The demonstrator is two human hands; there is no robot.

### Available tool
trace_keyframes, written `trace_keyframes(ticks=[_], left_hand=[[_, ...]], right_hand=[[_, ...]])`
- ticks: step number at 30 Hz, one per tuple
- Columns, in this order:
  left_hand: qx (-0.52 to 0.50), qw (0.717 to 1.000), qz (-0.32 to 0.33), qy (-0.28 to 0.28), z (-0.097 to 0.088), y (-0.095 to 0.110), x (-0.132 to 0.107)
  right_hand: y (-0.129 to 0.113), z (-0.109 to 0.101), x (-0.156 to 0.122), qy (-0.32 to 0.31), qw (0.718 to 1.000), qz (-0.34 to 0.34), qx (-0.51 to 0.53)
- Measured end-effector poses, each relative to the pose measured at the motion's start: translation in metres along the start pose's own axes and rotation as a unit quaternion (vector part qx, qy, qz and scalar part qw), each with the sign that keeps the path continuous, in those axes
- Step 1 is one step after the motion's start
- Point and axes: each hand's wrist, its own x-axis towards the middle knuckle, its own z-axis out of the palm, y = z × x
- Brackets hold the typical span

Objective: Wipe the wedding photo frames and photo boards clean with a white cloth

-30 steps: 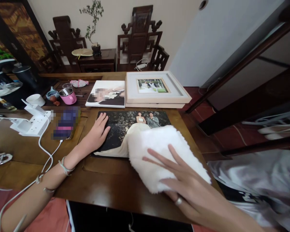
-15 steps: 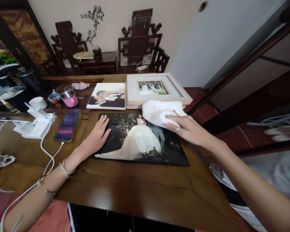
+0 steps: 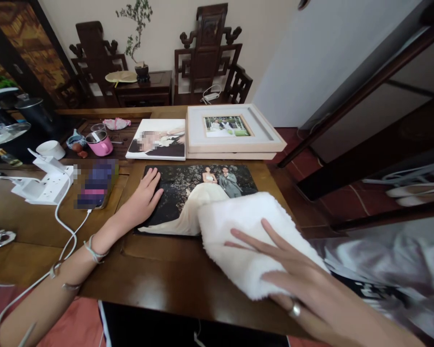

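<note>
A dark wedding photo print (image 3: pixel 188 190) lies flat on the wooden table (image 3: pixel 159 274). My left hand (image 3: pixel 142 200) rests on its left edge, fingers stretched out flat, holding nothing. My right hand (image 3: pixel 296 284) presses flat on a fluffy white cloth (image 3: pixel 246 236), fingers spread, a ring on one finger. The cloth covers the print's near right corner and reaches over the table's front edge.
Behind the print lie a second photo print (image 3: pixel 157 140) and a pale wooden picture frame (image 3: pixel 233 132). To the left are a blurred phone (image 3: pixel 96 183), a white power strip (image 3: pixel 45 180) with cables, a pink cup (image 3: pixel 99 142). Carved chairs stand at the back.
My right hand has pulled the white cloth from the print's far right corner back down to its near right corner. My left hand has stayed put.
</note>
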Motion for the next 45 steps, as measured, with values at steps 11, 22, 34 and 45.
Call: trace_keyframes(ticks=[11,22,34,45], left_hand=[[-0.007,1.0,-0.009,-0.005,-0.002,0.001,-0.001],[0.003,1.0,-0.014,-0.004,-0.002,0.005,-0.001],[-0.011,1.0,-0.007,-0.011,-0.003,0.002,-0.002],[-0.003,1.0,-0.015,-0.004,-0.001,0.003,-0.002]], right_hand=[[0.104,-0.019,0.069,0.07,0.986,0.15,-0.012],[-0.004,0.006,0.015,0.022,1.0,-0.004,-0.014],[0.084,-0.014,0.087,0.032,0.995,0.095,-0.025],[0.005,0.009,0.055,0.035,0.998,0.036,-0.032]])
